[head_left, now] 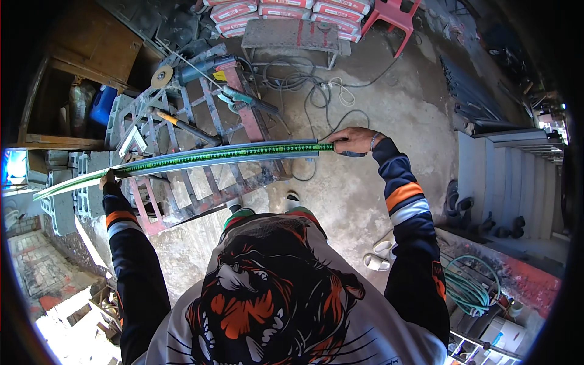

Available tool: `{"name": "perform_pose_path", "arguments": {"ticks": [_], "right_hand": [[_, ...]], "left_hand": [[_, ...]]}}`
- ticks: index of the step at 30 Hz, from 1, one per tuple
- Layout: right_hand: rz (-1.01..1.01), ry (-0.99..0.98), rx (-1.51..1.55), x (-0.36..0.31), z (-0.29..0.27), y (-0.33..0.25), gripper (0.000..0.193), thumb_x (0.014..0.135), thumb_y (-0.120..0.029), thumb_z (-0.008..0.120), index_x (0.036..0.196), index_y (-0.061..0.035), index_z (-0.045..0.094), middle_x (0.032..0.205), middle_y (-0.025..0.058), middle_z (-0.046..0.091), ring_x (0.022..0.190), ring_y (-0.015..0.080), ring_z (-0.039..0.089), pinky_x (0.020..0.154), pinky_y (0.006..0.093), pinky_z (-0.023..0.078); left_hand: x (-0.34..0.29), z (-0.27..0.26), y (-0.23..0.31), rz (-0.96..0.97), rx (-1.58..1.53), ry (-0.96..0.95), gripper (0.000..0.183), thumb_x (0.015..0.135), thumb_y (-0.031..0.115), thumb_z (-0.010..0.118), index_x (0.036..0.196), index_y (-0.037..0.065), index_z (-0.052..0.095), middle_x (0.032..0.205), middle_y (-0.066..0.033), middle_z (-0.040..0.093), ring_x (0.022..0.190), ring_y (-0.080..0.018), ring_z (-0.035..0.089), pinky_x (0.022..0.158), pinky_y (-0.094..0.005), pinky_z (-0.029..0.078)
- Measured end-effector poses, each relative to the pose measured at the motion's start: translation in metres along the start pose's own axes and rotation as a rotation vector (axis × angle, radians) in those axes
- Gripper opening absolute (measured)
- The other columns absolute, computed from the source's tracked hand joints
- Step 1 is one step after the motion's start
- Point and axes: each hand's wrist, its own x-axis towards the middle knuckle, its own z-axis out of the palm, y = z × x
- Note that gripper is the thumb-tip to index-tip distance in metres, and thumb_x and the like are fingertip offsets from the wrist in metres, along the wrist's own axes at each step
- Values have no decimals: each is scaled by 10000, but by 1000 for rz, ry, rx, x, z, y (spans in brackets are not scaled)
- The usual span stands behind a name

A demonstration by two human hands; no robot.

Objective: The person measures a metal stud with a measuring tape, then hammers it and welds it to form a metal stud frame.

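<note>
A long green tape measure blade (243, 151) runs along a grey metal channel bar (292, 154) that spans from far left to the middle. My right hand (358, 140) is closed around the tape measure's dark case, just past the bar's right end. Much of the case is hidden by the fingers. Toward the left, my left hand (109, 179) pinches the bar from its near side, its fingertips by the tape. Under the bar is a rusty slatted metal frame (254, 112). On it lie a hammer (188, 129), a blue angle grinder (204, 70) and a teal power tool (249, 99).
Black cables (316, 91) snake over the concrete floor beyond the frame. Stacked sacks (283, 12), a low bench (292, 35) and a red plastic chair (392, 21) stand at the back. Grey blocks (61, 207) are at left. Slippers (377, 261) and a coiled green hose (468, 289) lie right.
</note>
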Motion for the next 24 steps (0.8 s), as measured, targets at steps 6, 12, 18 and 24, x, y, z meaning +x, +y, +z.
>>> {"name": "perform_pose_path", "arguments": {"ticks": [6,12,18,24], "right_hand": [[25,-27,-9,0,-1,-1,472,828,-371,600,1238,-148,676,1044,107,716,976,261,646,898,352,485],[60,3,-66,-3,-3,-13,483,821,-360,606,1249,-146,673,1078,133,713,1005,270,644,921,352,480],[9,-61,-26,-4,-7,-15,499,840,-325,595,1285,-103,639,1151,130,674,1083,250,607,981,336,454],[99,-195,150,-38,-16,-67,398,830,-243,639,1168,-36,677,879,16,671,793,107,604,743,292,507]], "left_hand": [[-22,0,9,-11,36,54,424,864,312,682,1191,45,644,1107,-121,646,906,-253,660,598,-380,627],[-13,-3,0,60,144,54,445,849,386,723,1111,28,687,1033,-89,686,848,-224,672,568,-347,606],[36,-1,-29,301,562,188,520,867,509,653,1062,34,733,997,-128,728,783,-267,707,616,-390,593],[-29,-27,-30,302,436,452,544,791,514,691,830,-25,748,800,-217,725,779,-338,724,723,-429,549]]}}
